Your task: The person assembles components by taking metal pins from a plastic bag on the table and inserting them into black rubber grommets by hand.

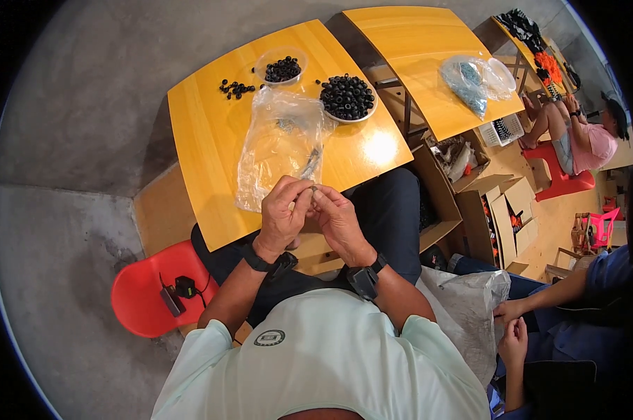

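My left hand (283,212) and my right hand (339,222) meet at the near edge of the yellow table (211,143). Fingers and thumbs of both are closed in a pinch around something small, greyish and mostly hidden by the fingertips. Just beyond them lies a clear plastic bag (264,157), spread flat, with small greyish pieces in it. Black ring-shaped pieces (346,96) fill a round bowl at the right. A clear tub (299,56) at the back holds more of them, and several loose black pieces (236,89) lie to its left.
A second yellow table (414,49) carries a clear bag of bluish pieces (468,87). Open cardboard boxes (495,220) stand at the right. A red stool (138,290) with black devices is at the left. One person's hands (512,329) are close on my right; another person (589,143) sits farther off.
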`<state>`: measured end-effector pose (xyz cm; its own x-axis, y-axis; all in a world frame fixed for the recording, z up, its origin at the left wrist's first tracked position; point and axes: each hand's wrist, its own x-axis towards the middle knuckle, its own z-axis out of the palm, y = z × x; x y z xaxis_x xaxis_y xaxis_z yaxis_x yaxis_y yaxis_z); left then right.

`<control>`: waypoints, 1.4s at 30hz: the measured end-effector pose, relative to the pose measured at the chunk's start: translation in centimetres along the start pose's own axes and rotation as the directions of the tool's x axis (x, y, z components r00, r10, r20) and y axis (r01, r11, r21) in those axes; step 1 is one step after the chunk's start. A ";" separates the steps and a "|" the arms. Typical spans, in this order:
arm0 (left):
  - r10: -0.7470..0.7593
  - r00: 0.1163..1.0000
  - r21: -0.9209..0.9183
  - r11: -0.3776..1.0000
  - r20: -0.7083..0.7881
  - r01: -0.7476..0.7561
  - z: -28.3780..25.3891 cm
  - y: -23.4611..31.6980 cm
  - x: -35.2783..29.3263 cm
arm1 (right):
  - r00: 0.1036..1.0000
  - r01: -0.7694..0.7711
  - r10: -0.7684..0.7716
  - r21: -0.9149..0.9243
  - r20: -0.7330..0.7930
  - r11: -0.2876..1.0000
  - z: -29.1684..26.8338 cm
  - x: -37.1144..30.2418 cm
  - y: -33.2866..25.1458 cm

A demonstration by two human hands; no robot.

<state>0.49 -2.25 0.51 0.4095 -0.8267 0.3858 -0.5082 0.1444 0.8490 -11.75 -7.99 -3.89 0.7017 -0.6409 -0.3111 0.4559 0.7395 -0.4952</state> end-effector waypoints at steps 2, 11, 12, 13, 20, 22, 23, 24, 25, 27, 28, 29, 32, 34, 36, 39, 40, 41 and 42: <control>0.020 1.000 0.037 0.999 0.013 -0.020 0.0 -0.2 0.0 | 1.000 -0.025 0.025 -0.010 -0.013 1.000 0.2 0.0 -0.2; 0.179 0.976 0.152 0.969 0.122 -0.197 -0.8 -1.4 0.6 | 0.988 -0.120 0.130 -0.114 0.088 0.986 -0.1 0.1 -1.4; 0.191 0.968 0.156 0.964 0.163 -0.217 -1.0 -1.5 0.6 | 0.987 -0.123 0.133 -0.113 0.086 0.986 -0.1 0.1 -1.5; 0.190 0.968 0.156 0.964 0.162 -0.215 -1.1 -1.6 0.6 | 0.987 -0.134 0.144 -0.134 0.069 0.982 0.2 0.0 -1.8; 0.223 0.941 0.198 0.941 0.253 -0.276 -2.0 -2.1 0.7 | 0.955 -0.290 0.297 -0.230 -0.004 0.929 -0.1 0.5 -3.1; 0.219 0.938 0.200 0.940 0.267 -0.277 -2.2 -2.3 0.7 | 0.946 -0.317 0.323 -0.254 -0.018 0.914 -0.2 0.7 -3.2; 0.221 0.932 0.207 0.936 0.288 -0.286 -2.3 -2.3 0.7 | 0.938 -0.339 0.345 -0.275 -0.030 0.900 -0.3 0.8 -3.3; 0.223 0.925 0.213 0.931 0.309 -0.296 -2.3 -2.4 0.7 | 0.937 -0.344 0.349 -0.277 -0.032 0.897 -0.4 0.7 -3.3; 0.220 0.926 0.214 0.932 0.306 -0.292 -2.3 -2.4 0.7 | 0.937 -0.344 0.349 -0.254 -0.023 0.904 -0.5 0.7 -3.3; 0.212 0.929 0.214 0.935 0.304 -0.283 -2.1 -2.5 0.6 | 0.935 -0.348 0.354 -0.232 -0.015 0.908 -0.9 0.7 -3.1; 0.210 0.930 0.215 0.935 0.302 -0.281 -2.1 -2.4 0.5 | 0.936 -0.344 0.353 -0.220 0.002 0.913 -1.3 0.7 -2.9; 0.127 0.942 0.193 0.962 0.310 -0.194 -2.1 -2.2 0.4 | 0.936 -0.340 0.351 -0.207 0.018 0.917 -1.6 0.7 -2.8; 0.002 0.938 0.170 0.983 0.346 -0.064 -2.3 -1.1 0.4 | 0.941 -0.326 0.337 -0.198 0.021 0.924 -1.5 0.1 -2.3; -0.040 0.927 0.169 0.985 0.373 -0.026 -2.3 -1.0 0.2 | 0.947 -0.313 0.321 -0.175 0.023 0.934 -2.0 0.0 -1.8; -0.085 0.926 0.109 0.993 0.368 0.048 -2.1 -1.7 -0.2 | 0.952 -0.297 0.305 -0.153 0.026 0.942 -2.3 -0.1 -1.6; -0.186 0.899 -0.033 0.976 0.396 0.216 -1.8 -2.3 -0.5 | 0.954 -0.279 0.289 -0.123 0.080 0.952 -2.0 -0.1 -1.7; -0.186 0.900 -0.033 0.976 0.393 0.216 -1.9 -2.2 -0.6 | 0.959 -0.250 0.264 -0.128 0.101 0.960 -1.5 -0.2 -1.9; -0.233 0.856 -0.108 0.943 0.461 0.315 -2.1 -2.2 -0.8 | 0.964 -0.222 0.238 -0.132 0.122 0.966 -1.2 -0.2 -2.0; -0.269 0.805 -0.174 0.894 0.530 0.413 -2.2 -2.1 -0.9 | 0.963 -0.223 0.240 -0.134 0.124 0.965 -1.0 -0.2 -2.0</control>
<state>2.90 -0.64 -0.84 0.0650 -0.9919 -0.1092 -0.1530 -0.1180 0.9812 -13.38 -9.52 -3.69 0.8529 -0.4142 -0.3178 0.2101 0.8296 -0.5174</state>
